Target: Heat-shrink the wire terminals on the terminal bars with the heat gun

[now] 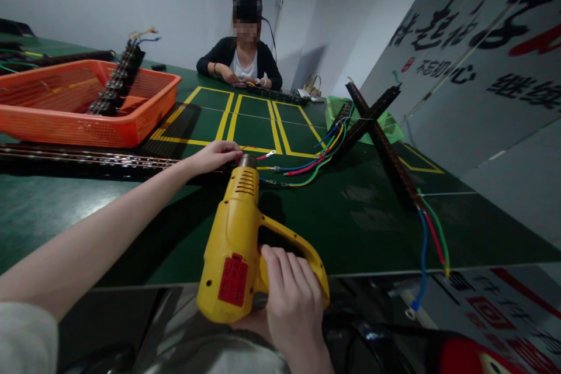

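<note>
My right hand [295, 298] is wrapped round the handle of a yellow heat gun [232, 234] with a red label on its side. The gun's metal nozzle [248, 160] points away from me, close to my left fingertips. With fingers pinched, my left hand [217, 156] holds a red wire [263, 157] that has a ring terminal on its end. Beneath that hand lies a long black cable chain [109, 162], with more wires coming out of its end. Blue, red, yellow and green wires [322, 160] from another chain meet them on the table.
An orange basket [131, 128] with a chain in it stands at the left. Two crossed cable chains [377, 123] rest over a green basket [392, 124] at the right, wires hanging past the table edge. A co-worker [245, 52] sits opposite. Yellow tape outlines mark the green table [307, 234].
</note>
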The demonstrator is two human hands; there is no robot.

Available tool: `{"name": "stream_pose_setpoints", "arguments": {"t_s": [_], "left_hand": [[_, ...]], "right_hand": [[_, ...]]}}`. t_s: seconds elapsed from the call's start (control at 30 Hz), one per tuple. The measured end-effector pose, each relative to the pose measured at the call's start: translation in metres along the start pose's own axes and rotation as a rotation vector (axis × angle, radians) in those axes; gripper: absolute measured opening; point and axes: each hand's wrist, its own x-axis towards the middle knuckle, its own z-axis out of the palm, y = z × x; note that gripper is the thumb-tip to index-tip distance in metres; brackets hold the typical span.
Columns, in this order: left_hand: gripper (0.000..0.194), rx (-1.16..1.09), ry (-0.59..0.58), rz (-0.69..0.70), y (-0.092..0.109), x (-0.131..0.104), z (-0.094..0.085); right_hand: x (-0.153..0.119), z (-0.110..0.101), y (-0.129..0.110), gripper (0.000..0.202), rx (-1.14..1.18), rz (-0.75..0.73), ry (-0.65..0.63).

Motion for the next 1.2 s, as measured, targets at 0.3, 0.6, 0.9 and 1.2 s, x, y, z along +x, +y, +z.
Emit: {"name": "stream_pose_setpoints", "arguments": {"t_s": [0.3, 0.6, 0.9, 1.2], "left_hand": [[0.035, -0.076, 0.097, -0.043, 0.006, -0.004, 0.000], [0.041, -0.085, 0.142, -0.072, 0.000, -0.003, -0.001], [0.050, -0.024, 0.190, 0.152, -0.006, -0.003, 0.005], [0.034, 0.235, -0.032, 0.114, 0.003, -0.003, 0.001]], "right_hand": [[0.009, -0.001, 0.002, 0.036, 0.031, 0.001, -0.065], [0.008, -0.006, 0.021, 0.059, 0.037, -0.008, -0.051], [0.004, -0.005, 0.025, 0.054, -0.039, 0.012, 0.043], [0.001, -0.004, 0.018, 0.049, -0.047, 0.020, 0.004]]}}
